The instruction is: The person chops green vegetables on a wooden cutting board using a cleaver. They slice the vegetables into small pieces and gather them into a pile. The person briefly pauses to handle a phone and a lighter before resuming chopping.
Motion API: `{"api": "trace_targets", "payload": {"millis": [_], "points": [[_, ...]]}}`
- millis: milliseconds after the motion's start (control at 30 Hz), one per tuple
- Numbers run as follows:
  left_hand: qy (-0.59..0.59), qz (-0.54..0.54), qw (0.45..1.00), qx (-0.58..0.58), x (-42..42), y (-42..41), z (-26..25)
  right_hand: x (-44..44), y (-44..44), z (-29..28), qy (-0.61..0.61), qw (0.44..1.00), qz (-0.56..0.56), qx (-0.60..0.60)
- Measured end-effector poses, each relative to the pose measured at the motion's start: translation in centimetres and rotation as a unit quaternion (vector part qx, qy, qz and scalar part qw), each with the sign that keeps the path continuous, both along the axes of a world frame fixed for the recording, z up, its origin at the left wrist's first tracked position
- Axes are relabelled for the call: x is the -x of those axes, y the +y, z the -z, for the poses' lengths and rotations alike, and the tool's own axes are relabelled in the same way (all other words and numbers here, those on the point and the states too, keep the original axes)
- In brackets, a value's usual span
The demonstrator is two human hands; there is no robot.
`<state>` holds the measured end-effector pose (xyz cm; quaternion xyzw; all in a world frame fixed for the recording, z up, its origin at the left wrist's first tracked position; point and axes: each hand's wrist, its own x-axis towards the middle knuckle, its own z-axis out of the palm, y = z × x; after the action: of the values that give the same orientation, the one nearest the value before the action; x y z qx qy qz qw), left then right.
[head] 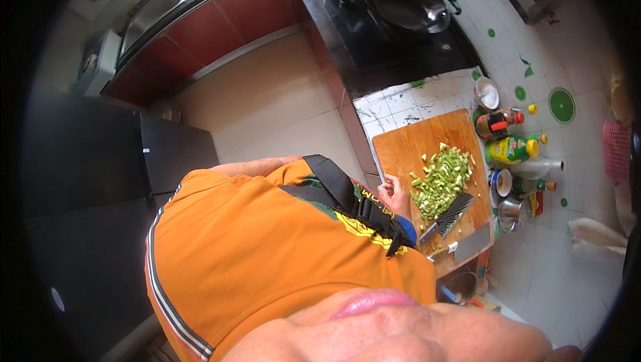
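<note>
My right hand [394, 194] rests at the near edge of a wooden cutting board [400, 144], fingers curled; whether they grip the edge is unclear. My left forearm [255, 165] bends across the orange shirt, and the left hand is hidden behind clothing and a black strap. On the board lies a heap of chopped green vegetable [443, 179]. Beside the heap is a dark-bladed kitchen knife [456, 213], its handle towards me, with vegetable bits around the blade. Along the board's right-hand end lies a cleaver [473, 247] with a wide grey blade.
Bottles [511, 150], a white bowl [487, 93] and a metal pot [513, 211] line the tiled wall. A black wok [403, 1] sits on the stove [400, 56]. A sink [155, 14] is set in the far counter, and a dark refrigerator [90, 161] stands at left.
</note>
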<state>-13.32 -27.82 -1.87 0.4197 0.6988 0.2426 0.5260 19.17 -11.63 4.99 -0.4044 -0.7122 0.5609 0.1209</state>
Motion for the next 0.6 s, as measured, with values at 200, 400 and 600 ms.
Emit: {"api": "trace_targets", "payload": {"millis": [200,400,600], "points": [[-0.021,-0.082,0.996,0.033,2.6,-4.0,2.5,4.9,0.7,0.4,-0.010,0.996,-0.061,0.057],[-0.044,-0.130,0.990,0.032,10.6,-5.6,3.7,12.6,1.6,0.5,-0.063,0.990,-0.114,0.046],[-0.043,-0.193,0.979,0.043,26.5,-6.8,1.9,29.6,1.9,0.2,-0.119,0.973,-0.193,0.046]]}}
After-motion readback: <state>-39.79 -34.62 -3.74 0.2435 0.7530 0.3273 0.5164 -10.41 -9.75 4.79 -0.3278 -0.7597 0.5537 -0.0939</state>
